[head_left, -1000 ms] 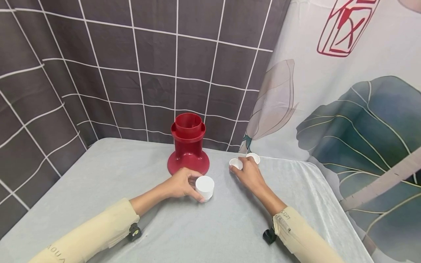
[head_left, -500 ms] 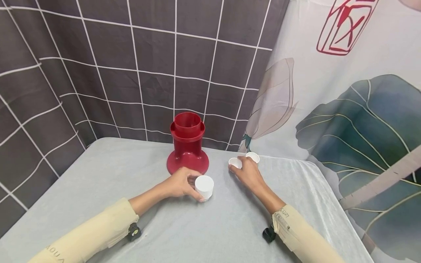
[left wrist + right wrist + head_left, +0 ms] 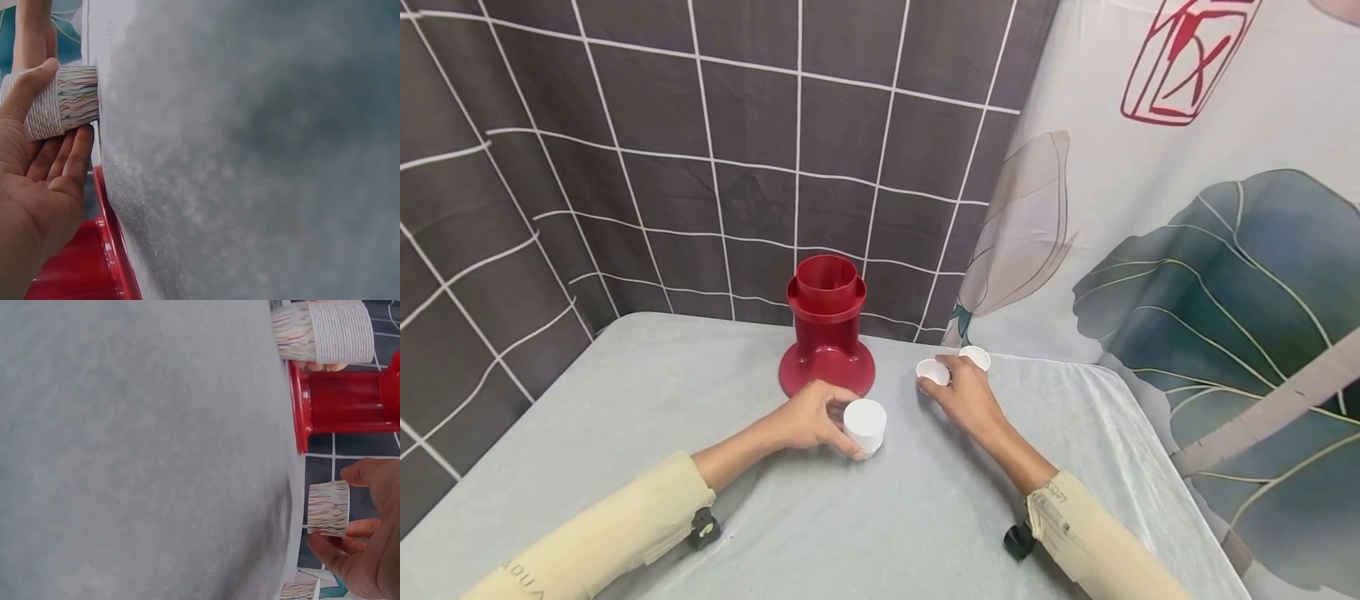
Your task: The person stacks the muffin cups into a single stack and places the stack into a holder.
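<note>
My left hand (image 3: 816,417) grips a nested stack of small paper cups (image 3: 865,423) between thumb and fingers. In the left wrist view the stack (image 3: 78,94) shows ridged white rims above a body with wavy coloured stripes. Farther right, my right hand (image 3: 968,396) pinches a single paper cup (image 3: 932,372) of the same kind, mouth up. The right wrist view shows this cup (image 3: 329,509) with its base close over the cloth. Another upright paper cup (image 3: 976,357) stands just behind the right hand, on the table.
A red plastic stand (image 3: 827,333) with a round base and an open cylindrical top stands at the back, close behind the left hand. Grey cloth covers the table (image 3: 925,517). A dark grid curtain (image 3: 745,125) and a printed white one (image 3: 1097,83) hang behind.
My right hand has shifted slightly left with its cup, widening the distance to the other single cup. My left hand keeps its grip on the stack in about the same place.
</note>
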Demonstrator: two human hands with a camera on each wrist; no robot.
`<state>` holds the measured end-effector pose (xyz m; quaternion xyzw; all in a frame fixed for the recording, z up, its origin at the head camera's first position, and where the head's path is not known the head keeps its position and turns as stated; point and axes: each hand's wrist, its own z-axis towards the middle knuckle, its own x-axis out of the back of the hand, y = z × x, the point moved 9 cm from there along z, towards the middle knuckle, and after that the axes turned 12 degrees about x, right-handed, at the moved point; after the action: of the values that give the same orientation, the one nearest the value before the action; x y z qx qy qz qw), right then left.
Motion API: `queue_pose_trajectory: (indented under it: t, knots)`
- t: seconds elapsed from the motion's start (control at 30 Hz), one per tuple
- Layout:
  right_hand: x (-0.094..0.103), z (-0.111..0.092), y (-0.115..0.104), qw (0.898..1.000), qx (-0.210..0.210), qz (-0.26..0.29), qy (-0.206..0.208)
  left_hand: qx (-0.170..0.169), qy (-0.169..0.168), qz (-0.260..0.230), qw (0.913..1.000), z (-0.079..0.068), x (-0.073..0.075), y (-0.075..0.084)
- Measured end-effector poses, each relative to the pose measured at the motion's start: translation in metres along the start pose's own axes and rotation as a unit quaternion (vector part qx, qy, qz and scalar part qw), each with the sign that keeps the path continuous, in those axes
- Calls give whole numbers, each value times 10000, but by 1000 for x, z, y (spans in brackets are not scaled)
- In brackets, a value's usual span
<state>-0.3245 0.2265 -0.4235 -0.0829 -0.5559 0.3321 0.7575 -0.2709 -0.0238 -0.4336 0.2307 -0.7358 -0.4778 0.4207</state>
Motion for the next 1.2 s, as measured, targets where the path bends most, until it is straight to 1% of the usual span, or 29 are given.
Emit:
queue_pose_trajectory:
  t: [0.07,0.13,0.37,0.6,0.77,1.0,1.2]
  knots:
    - [12,-5,-23,9998,-87,151,-50,6,-4,-15,10000,0,0,0]
    - [15,-7,-31,9997,-137,187,-58,-2,-15,-45,10000,1,0,0]
    - [18,-10,-44,9986,-88,517,6,-20,8,-19,10000,1,0,0]
    - [19,-11,-56,9970,-35,767,15,-80,-58,-118,9999,1,0,1]
    - [18,-13,-64,9959,25,908,8,-46,-64,-163,9998,1,0,0]
    - [18,-14,-82,9939,270,1066,-35,-74,-29,-51,10000,0,0,1]
    - [16,-16,-97,9918,388,1206,-156,-56,-34,-30,10000,0,0,1]
